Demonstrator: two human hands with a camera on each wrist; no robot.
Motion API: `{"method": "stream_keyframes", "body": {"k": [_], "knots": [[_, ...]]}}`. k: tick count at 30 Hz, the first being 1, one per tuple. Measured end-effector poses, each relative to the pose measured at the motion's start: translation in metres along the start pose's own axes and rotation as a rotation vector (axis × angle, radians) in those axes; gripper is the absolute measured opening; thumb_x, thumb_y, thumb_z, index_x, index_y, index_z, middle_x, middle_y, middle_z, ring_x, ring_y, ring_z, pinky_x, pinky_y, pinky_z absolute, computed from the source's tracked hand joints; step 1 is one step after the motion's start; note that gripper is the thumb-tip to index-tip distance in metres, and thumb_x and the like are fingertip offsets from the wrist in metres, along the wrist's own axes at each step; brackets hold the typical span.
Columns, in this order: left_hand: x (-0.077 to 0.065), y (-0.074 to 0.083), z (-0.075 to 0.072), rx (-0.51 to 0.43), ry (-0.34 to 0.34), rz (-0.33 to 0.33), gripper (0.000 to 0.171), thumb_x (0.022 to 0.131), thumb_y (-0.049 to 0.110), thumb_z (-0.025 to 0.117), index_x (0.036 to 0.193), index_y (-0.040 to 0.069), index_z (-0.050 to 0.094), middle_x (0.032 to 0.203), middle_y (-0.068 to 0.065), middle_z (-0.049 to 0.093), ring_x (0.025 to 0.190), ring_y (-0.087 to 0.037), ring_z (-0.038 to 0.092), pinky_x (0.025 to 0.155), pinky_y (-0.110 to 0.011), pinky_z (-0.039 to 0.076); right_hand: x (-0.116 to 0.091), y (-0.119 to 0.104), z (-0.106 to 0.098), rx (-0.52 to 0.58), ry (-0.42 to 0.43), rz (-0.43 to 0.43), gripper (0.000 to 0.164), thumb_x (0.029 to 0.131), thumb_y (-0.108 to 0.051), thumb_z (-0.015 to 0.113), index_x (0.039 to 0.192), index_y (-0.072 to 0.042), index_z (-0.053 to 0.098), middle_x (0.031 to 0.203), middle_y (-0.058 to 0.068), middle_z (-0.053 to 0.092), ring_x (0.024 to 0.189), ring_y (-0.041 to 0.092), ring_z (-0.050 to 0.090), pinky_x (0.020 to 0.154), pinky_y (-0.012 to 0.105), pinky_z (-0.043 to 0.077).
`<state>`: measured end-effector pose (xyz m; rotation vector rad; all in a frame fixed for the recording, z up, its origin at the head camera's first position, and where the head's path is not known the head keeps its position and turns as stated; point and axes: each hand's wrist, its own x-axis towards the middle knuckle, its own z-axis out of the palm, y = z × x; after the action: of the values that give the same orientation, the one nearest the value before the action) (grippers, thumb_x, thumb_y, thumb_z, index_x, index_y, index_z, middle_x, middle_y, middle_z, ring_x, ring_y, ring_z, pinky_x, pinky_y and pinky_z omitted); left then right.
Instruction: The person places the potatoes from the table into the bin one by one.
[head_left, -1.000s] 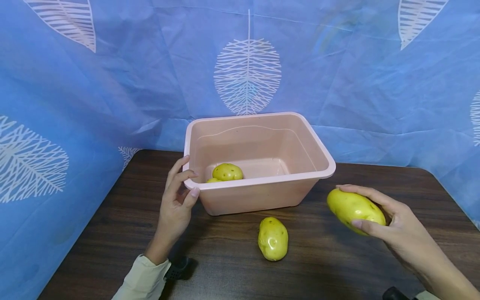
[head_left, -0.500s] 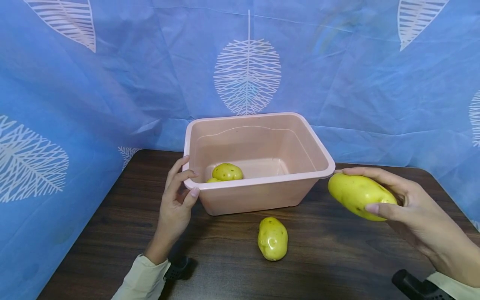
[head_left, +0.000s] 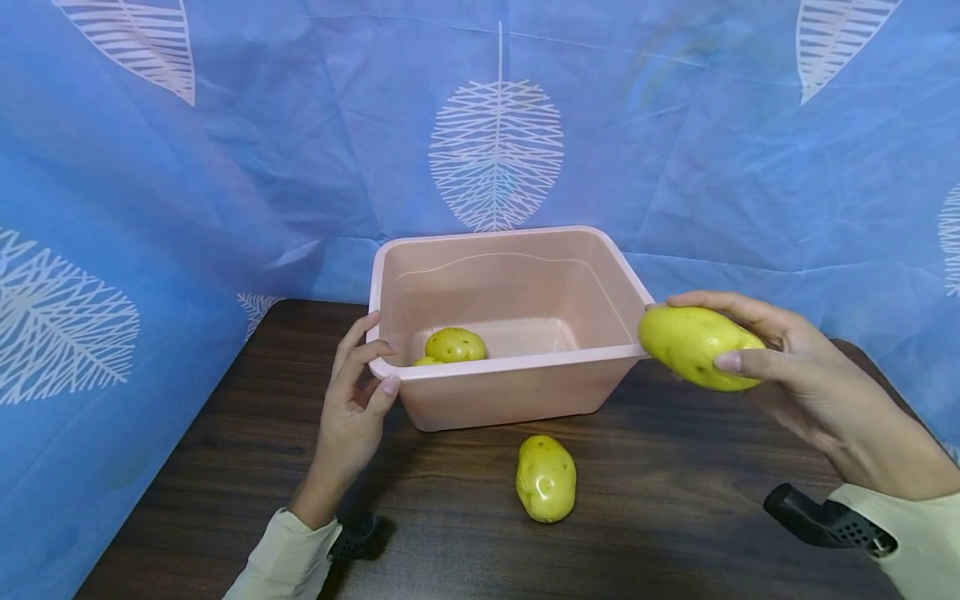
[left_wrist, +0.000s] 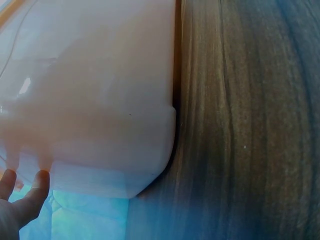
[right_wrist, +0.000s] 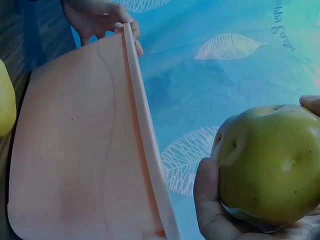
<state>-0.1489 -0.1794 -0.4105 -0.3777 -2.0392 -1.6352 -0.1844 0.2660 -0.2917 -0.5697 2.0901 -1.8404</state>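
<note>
My right hand (head_left: 806, 375) grips a yellow potato (head_left: 693, 346) between thumb and fingers, raised off the table at the bin's right front corner. That potato (right_wrist: 272, 165) fills the lower right of the right wrist view. With curled fingers and thumb, my left hand (head_left: 356, 408) holds the left front corner of a pink plastic bin (head_left: 510, 392). Two of its fingertips show against the bin wall (left_wrist: 90, 120) in the left wrist view. Inside the bin, a potato (head_left: 455, 343) lies beside another, mostly hidden by the front rim. One more potato (head_left: 546, 479) rests on the table before the bin.
The dark wood-grain table (head_left: 450, 542) carries the bin near its back edge. Directly behind hangs a blue cloth (head_left: 337, 150) with white leaf prints. Black straps, such as the right wrist strap (head_left: 832, 521), sit at both wrists by pale sleeves.
My right hand has lifted the potato higher and moved it slightly left, toward the bin's right rim. The left hand, the bin and the other potatoes stay where they were.
</note>
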Motion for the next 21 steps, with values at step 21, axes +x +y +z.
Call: {"method": "stream_keyframes", "body": {"k": [21], "knots": [[0.000, 0.000, 0.000, 0.011, -0.003, 0.000, 0.032, 0.096, 0.001, 0.063, 0.128, 0.004, 0.059, 0.168, 0.005, 0.033, 0.152, -0.035, 0.034, 0.110, -0.038, 0.050, 0.079, -0.023, 0.010, 0.221, -0.082, 0.062, 0.051, 0.099, 0.004, 0.049, 0.144, -0.017, 0.062, 0.140, 0.011, 0.054, 0.115, 0.030, 0.065, 0.092, 0.037, 0.062]]}}
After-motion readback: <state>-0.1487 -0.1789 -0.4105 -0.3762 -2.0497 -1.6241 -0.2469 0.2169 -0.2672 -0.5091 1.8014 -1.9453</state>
